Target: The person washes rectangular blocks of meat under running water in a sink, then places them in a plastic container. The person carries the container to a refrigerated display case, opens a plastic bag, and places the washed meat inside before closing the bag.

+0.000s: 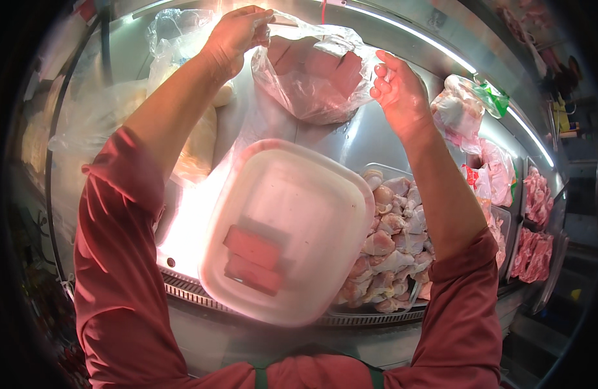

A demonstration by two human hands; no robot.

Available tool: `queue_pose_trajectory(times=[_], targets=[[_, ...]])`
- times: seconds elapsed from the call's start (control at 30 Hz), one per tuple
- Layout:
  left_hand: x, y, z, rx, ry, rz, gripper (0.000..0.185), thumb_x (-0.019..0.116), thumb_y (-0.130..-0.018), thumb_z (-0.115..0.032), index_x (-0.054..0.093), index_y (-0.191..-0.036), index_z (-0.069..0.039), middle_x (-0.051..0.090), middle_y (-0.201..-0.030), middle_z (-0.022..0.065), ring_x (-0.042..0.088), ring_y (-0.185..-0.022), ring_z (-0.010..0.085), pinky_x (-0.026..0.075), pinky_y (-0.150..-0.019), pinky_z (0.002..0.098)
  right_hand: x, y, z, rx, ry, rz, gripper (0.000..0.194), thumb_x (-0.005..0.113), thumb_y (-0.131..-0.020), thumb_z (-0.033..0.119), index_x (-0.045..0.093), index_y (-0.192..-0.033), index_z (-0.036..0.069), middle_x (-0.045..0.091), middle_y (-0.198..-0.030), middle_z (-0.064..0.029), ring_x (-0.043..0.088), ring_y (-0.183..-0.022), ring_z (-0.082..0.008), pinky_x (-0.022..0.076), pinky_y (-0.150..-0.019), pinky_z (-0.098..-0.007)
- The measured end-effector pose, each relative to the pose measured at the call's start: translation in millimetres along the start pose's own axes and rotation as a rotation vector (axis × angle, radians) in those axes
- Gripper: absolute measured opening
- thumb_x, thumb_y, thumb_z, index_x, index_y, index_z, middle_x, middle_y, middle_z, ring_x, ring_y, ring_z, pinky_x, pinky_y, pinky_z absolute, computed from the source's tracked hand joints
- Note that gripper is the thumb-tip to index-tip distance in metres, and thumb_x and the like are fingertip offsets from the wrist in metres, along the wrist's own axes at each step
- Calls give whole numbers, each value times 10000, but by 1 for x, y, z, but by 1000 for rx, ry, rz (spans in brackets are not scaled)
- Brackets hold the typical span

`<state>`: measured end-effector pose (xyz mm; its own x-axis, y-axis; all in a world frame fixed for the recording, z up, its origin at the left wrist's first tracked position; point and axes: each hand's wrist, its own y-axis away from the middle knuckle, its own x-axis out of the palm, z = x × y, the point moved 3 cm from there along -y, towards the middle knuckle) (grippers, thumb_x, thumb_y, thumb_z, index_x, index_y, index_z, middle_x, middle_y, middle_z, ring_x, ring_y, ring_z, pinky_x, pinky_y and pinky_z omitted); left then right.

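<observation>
At the far side of the steel counter stands a clear plastic bag [304,99] with several reddish-brown, smooth blocks [323,68] inside, which look like blood curd. Its mouth is spread between my hands. My left hand [238,39] pinches the bag's upper left rim. My right hand [398,87], fingers curled, is at the right rim with the film at its fingertips. Nearer to me sits a whitish plastic tub [289,194], tilted in view. Two more reddish blocks [253,262] lie side by side in its lower left part.
Right of the tub, a clear tray [411,301] is heaped with raw chicken pieces [391,243]. Bagged poultry [459,107] and trays of red meat [532,248] line the far right. Filled plastic bags [197,136] stand at left. A slotted vent [197,294] runs along the front edge.
</observation>
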<state>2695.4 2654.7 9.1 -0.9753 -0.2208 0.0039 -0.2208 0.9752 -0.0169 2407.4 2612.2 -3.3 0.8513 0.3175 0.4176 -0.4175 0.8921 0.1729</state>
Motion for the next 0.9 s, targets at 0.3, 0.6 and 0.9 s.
queue_pose_trajectory(times=[0.3,0.6,0.9], targets=[[22,41,-41,-77,49,-266,154,583,-937,-140,593,-891,6,437,-656,-11,371,-606,101,341,-608,256,6,14,20,-75,44,19,316,646,-889,203,609,-1128,0,475,-730,26,381,-574,-67,342,-593,-260],[-5,83,-44,-190,37,-242,118,591,-936,-169,580,-887,-62,394,-638,-70,364,-579,60,427,-683,258,7,43,29,26,87,15,188,657,-875,203,604,-926,29,449,-748,29,321,-569,-57,286,-564,-239],[-9,83,-25,-218,21,-222,111,640,-910,-144,562,-927,-66,457,-633,-44,397,-569,64,417,-653,245,-8,60,17,92,313,50,415,591,-927,197,523,-1265,-33,555,-853,-34,469,-656,-75,395,-618,-233]])
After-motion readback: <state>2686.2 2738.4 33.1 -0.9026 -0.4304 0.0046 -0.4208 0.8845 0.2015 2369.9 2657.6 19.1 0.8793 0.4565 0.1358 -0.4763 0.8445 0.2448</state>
